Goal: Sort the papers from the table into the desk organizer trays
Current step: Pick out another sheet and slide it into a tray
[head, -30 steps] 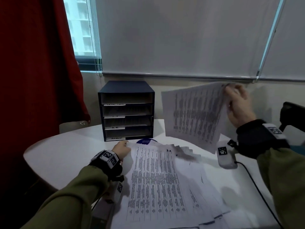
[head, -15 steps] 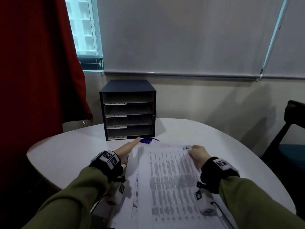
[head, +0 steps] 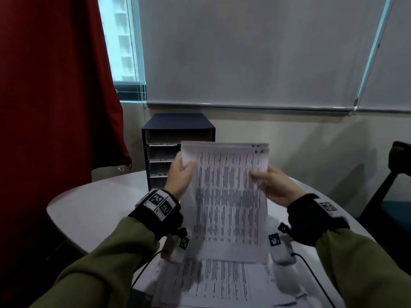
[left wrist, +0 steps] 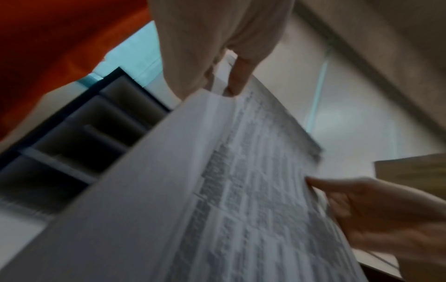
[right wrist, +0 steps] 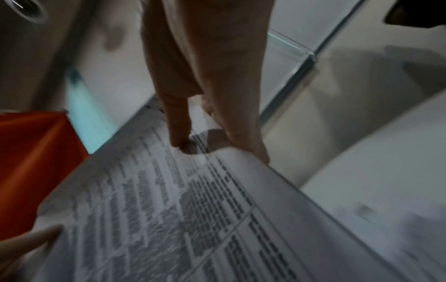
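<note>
A thin bundle of printed sheets (head: 226,196) stands upright above the table, its lower edge near the pile. My left hand (head: 180,177) pinches its upper left edge, thumb in front, as the left wrist view shows on the sheets (left wrist: 217,171). My right hand (head: 272,185) pinches the right edge, thumb on the print of the sheets (right wrist: 169,209). The dark desk organizer (head: 178,130) with its stacked trays stands behind the sheets, partly hidden by them. More printed papers (head: 213,283) lie flat on the white round table (head: 93,207) below my wrists.
A red curtain (head: 55,96) hangs at the left, close to the table edge. Window blinds (head: 244,52) cover the wall behind the organizer. A dark chair (head: 393,192) stands at the right of the table. Cables run from both wrist units across the papers.
A second ago my right hand held one sheet high at the right; it then came down onto the pile. Now both hands have lifted a bundle upright before the organizer.
</note>
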Demonstrator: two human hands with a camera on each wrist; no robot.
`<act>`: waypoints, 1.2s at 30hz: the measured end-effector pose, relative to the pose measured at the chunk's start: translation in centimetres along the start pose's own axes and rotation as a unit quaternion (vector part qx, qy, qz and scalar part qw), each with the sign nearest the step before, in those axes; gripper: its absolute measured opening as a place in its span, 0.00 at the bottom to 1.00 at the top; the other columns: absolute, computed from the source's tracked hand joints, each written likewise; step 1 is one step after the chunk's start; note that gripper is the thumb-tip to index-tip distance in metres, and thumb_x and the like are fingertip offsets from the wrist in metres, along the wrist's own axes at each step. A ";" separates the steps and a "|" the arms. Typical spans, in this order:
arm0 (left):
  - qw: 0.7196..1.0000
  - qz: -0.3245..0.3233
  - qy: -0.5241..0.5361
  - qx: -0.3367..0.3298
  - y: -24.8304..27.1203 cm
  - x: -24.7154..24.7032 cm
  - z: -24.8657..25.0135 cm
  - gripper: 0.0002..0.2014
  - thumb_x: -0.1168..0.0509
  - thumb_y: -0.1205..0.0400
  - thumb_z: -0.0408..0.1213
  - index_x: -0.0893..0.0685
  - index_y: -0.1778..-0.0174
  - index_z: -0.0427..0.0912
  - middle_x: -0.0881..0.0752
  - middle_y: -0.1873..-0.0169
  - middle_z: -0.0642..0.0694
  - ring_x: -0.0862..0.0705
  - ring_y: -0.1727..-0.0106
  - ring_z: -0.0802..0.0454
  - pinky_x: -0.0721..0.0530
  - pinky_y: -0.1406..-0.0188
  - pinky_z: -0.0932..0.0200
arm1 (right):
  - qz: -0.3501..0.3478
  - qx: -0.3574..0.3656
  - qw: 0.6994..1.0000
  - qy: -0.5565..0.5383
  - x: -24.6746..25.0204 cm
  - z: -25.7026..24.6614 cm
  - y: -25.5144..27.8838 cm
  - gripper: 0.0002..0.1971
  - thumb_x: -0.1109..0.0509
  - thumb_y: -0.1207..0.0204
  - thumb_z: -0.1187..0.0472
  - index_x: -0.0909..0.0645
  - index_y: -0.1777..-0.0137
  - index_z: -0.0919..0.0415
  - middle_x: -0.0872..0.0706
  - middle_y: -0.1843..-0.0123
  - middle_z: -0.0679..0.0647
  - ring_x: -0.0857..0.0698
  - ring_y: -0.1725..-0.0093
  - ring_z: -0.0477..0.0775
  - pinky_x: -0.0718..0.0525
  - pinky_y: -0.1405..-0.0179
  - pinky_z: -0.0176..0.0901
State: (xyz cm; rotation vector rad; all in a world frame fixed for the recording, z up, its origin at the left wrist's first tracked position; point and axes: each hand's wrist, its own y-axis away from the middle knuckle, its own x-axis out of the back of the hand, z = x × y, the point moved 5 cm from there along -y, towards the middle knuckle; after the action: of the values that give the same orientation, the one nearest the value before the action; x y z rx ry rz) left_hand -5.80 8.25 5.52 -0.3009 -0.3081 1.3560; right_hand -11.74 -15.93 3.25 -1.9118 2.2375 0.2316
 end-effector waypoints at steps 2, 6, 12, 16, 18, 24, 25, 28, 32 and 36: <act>0.997 0.045 -0.029 -0.056 -0.3 -0.1 2.8 0.12 0.45 0.15 0.37 0.30 0.36 0.42 0.16 0.47 0.50 0.15 0.47 0.58 0.17 0.44 0.65 | 0.001 0.076 0.997 -0.017 -1.6 -3.3 1.2 0.11 0.39 0.17 0.71 0.19 0.40 0.64 0.10 0.45 0.59 0.10 0.49 0.56 0.09 0.51 0.47; 0.977 0.127 -0.095 -0.145 1.8 -0.7 6.2 0.09 0.51 0.12 0.32 0.34 0.37 0.41 0.20 0.63 0.47 0.22 0.69 0.56 0.22 0.74 0.71 | 0.054 0.175 0.983 0.003 -3.2 -4.9 3.0 0.07 0.35 0.19 0.67 0.16 0.48 0.60 0.07 0.54 0.55 0.08 0.55 0.54 0.09 0.56 0.48; 0.988 0.104 -0.104 -0.042 5.3 -1.1 -0.2 0.13 0.51 0.13 0.34 0.35 0.32 0.43 0.15 0.58 0.43 0.20 0.66 0.47 0.18 0.67 0.49 | 0.096 0.111 0.981 0.125 -2.7 3.9 3.6 0.11 0.34 0.22 0.70 0.18 0.41 0.62 0.11 0.46 0.59 0.12 0.46 0.60 0.15 0.43 0.58; 0.987 0.024 -0.124 0.097 6.4 -0.8 -4.0 0.25 0.53 0.13 0.31 0.48 0.19 0.44 0.21 0.59 0.47 0.26 0.68 0.51 0.26 0.66 0.54 | 0.131 0.038 0.974 0.180 -1.6 8.5 2.6 0.16 0.41 0.20 0.70 0.32 0.33 0.62 0.21 0.34 0.63 0.20 0.36 0.63 0.21 0.34 0.63; 0.979 0.010 -0.134 0.153 5.9 -0.1 -4.9 0.28 0.53 0.14 0.32 0.54 0.17 0.42 0.24 0.47 0.44 0.24 0.66 0.53 0.24 0.61 0.56 | 0.169 0.043 0.959 0.222 -1.5 8.3 2.2 0.08 0.44 0.19 0.70 0.30 0.43 0.61 0.19 0.44 0.62 0.18 0.47 0.61 0.17 0.43 0.57; 0.949 0.010 -0.128 0.286 2.5 4.5 -10.0 0.25 0.50 0.21 0.25 0.32 0.26 0.31 0.23 0.31 0.34 0.24 0.32 0.35 0.27 0.27 0.40 | 0.107 -0.141 0.956 0.232 -1.7 10.8 -1.7 0.10 0.47 0.25 0.76 0.30 0.60 0.61 0.32 0.66 0.53 0.30 0.70 0.50 0.31 0.73 0.37; 0.943 0.006 -0.126 0.309 2.5 5.2 -10.5 0.24 0.51 0.21 0.25 0.31 0.26 0.29 0.23 0.31 0.31 0.23 0.32 0.34 0.26 0.29 0.43 | 0.116 -0.178 0.948 0.238 -1.4 11.9 -2.5 0.10 0.44 0.25 0.75 0.28 0.63 0.62 0.30 0.69 0.53 0.32 0.74 0.49 0.31 0.75 0.37; 0.924 0.008 -0.137 0.356 3.0 6.7 -10.0 0.23 0.51 0.19 0.23 0.34 0.26 0.23 0.27 0.30 0.25 0.26 0.29 0.31 0.25 0.34 0.44 | 0.101 -0.226 0.946 0.208 -1.3 14.5 -5.2 0.10 0.39 0.30 0.71 0.19 0.52 0.71 0.18 0.67 0.58 0.30 0.73 0.51 0.33 0.71 0.38; 0.924 0.016 -0.110 0.365 1.7 7.9 -9.8 0.23 0.54 0.15 0.23 0.41 0.23 0.21 0.23 0.37 0.27 0.22 0.37 0.33 0.29 0.31 0.43 | 0.091 -0.248 0.948 0.179 -3.5 13.8 -7.5 0.07 0.41 0.24 0.72 0.23 0.60 0.69 0.18 0.61 0.60 0.23 0.64 0.54 0.26 0.60 0.40; 0.923 0.016 -0.024 0.383 0.3 8.3 -10.4 0.23 0.51 0.15 0.26 0.41 0.23 0.23 0.29 0.27 0.31 0.24 0.34 0.41 0.31 0.30 0.52 | 0.086 -0.254 0.945 0.189 -4.7 12.6 -9.3 0.07 0.41 0.21 0.73 0.25 0.59 0.71 0.19 0.52 0.61 0.23 0.36 0.59 0.23 0.51 0.44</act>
State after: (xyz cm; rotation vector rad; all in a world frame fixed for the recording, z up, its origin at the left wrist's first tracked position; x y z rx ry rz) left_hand -0.46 16.07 -3.83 0.3849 0.2012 1.4130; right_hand -1.30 -9.83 -7.77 -2.1477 2.8252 0.5592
